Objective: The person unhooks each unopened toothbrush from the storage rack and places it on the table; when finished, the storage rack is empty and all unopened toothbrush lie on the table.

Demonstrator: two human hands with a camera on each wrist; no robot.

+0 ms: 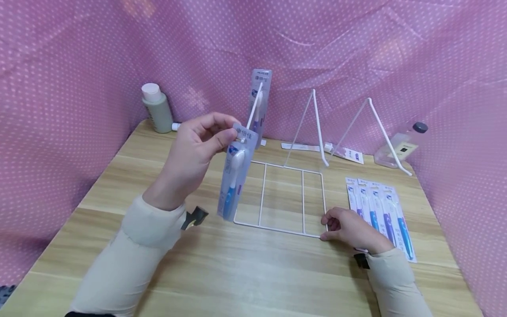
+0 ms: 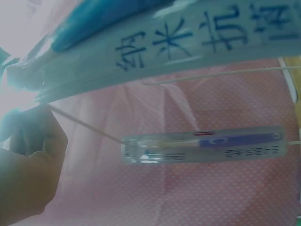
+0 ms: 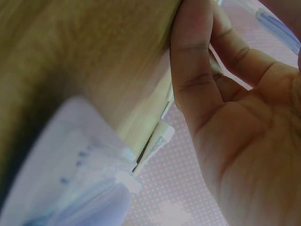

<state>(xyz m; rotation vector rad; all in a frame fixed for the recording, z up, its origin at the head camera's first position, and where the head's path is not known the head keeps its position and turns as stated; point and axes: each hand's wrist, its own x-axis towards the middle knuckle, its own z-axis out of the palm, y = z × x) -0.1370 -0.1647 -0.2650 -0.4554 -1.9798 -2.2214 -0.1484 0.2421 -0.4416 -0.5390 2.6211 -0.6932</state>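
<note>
With the right grip (image 1: 351,228) grasping the wire rack (image 1: 303,202), the left grip (image 1: 193,152) pinches the blue-handled toothbrush pack (image 1: 233,180) hanging below it, apparently threading the prong (image 1: 255,105), so sliding it farther back seems needed.

We see strong white glare beside the gripping left hand (image 2: 33,169), soft shine on the table (image 1: 257,273) between the hands, and a blurred package (image 3: 70,174) near the right hand (image 3: 244,132).
</note>
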